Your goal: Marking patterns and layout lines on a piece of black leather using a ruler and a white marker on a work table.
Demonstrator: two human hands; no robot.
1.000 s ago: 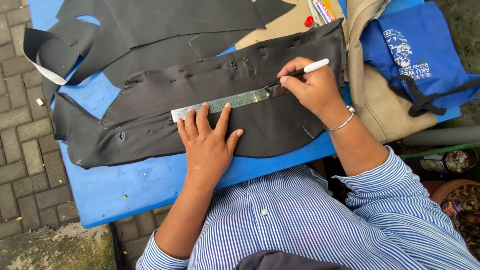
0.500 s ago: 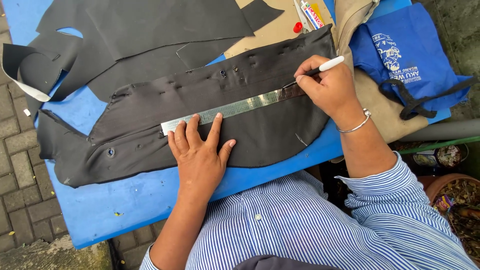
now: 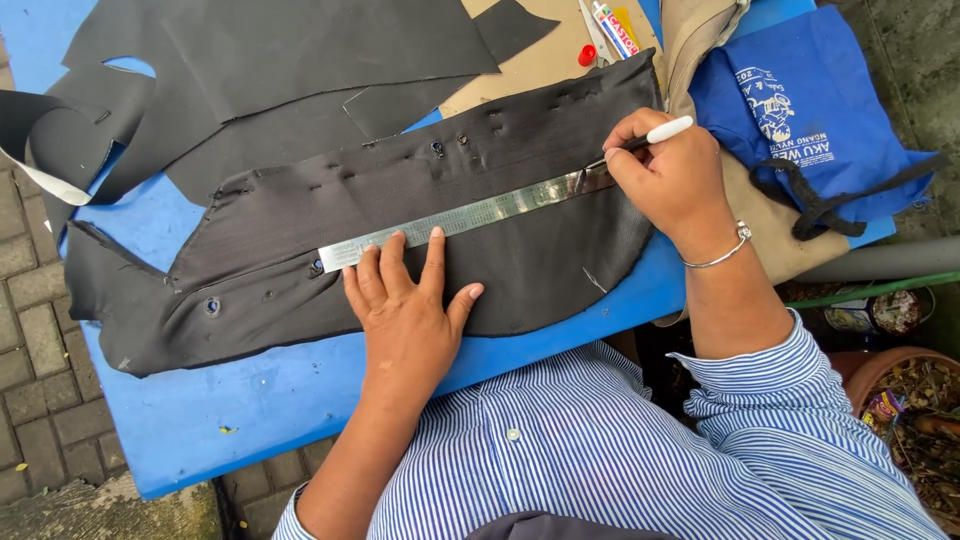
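A long piece of black fabric (image 3: 500, 150) with small holes lies across the blue table (image 3: 260, 400). A metal ruler (image 3: 470, 215) rests on it lengthwise. My left hand (image 3: 405, 310) lies flat with fingers spread, its fingertips pressing the ruler's left part. My right hand (image 3: 670, 180) grips a black pen with a white cap (image 3: 648, 137), its tip at the ruler's right end on the fabric.
More black sheet pieces (image 3: 300, 60) and brown cardboard (image 3: 540, 60) lie at the back of the table. A glue tube with a red cap (image 3: 612, 28) lies on the cardboard. A blue bag (image 3: 800, 110) and tan cloth (image 3: 760, 240) sit right. Brick paving (image 3: 30, 330) is left.
The view has shifted slightly. My right hand with the pen has stayed at the ruler's right end; my left hand keeps pressing the ruler.
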